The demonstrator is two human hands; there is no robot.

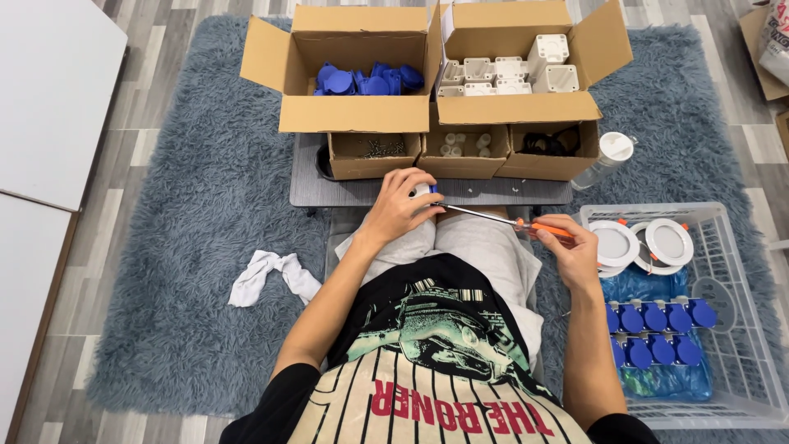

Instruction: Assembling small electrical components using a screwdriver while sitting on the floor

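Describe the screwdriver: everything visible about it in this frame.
The screwdriver has an orange handle that looks like plastic and a long, thin metal shaft. It lies nearly level, tilted slightly up toward the left, above the person's lap. The right hand grips the handle, hiding most of it. The tip reaches a small white part held in the left hand; the tip itself is too small to make out. Nothing else touches it.

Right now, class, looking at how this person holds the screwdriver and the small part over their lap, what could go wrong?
1. The screwdriver tip points at the left hand gripping the small white part; a slip could jab the fingers.
2. The part is held in the air over the lap, so it may twist or drop.
3. A loosened screw could vanish into the shaggy grey rug.
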